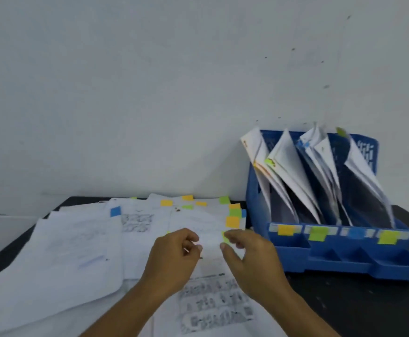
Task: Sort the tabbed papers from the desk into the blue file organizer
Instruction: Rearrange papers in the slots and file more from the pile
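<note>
Tabbed papers (pixel 82 242) lie spread in a loose, overlapping heap over the left and middle of the dark desk (pixel 344 307), their orange, green and blue tabs clustered along the far and right edges of the pile. Over the middle of the heap the left hand (pixel 174 254) hangs with its fingers curled inward, thumb close to the fingertips; whether it pinches a sheet's edge I cannot tell, since the frame is blurred. Just beside it the right hand (pixel 249 256) has its fingers curled at a yellow-green tab (pixel 225 235) on the top sheet, seemingly touching it, though a firm grip is not plain. I judge the step in hand to be picking the next sheet — sorting is well along but far from done. The next move calls for freeing one sheet alone, reading its tab colour, and carrying it right to the matching slot. There the blue file organizer (pixel 344 254) stands, sheets already leaning in its compartments, colour labels along its front rail. Behind all this rises a plain white wall (pixel 150 81) with a few dark specks.
</note>
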